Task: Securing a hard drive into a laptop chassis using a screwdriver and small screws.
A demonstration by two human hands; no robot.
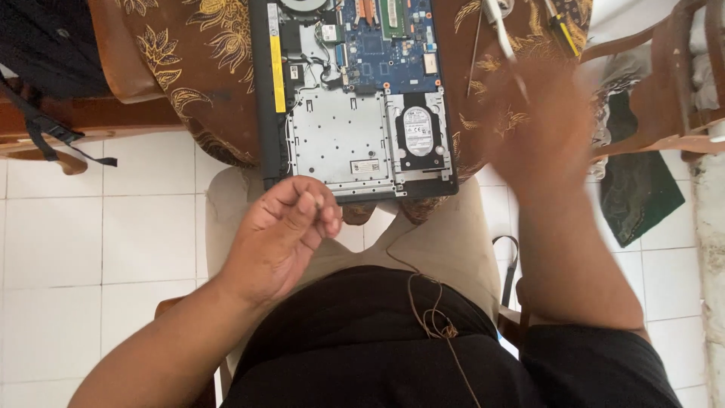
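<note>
Two hands hover: left hand [291, 227] curled, right hand [540, 136] blurred.

head-worn view, steep downward, close range

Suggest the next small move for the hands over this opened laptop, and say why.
Probably steady the right hand, blurred in motion near the screwdriver, and grip that tool. The left hand hangs loosely curled and seemingly empty before the opened laptop, whose hard drive still sits in its bay.
</note>
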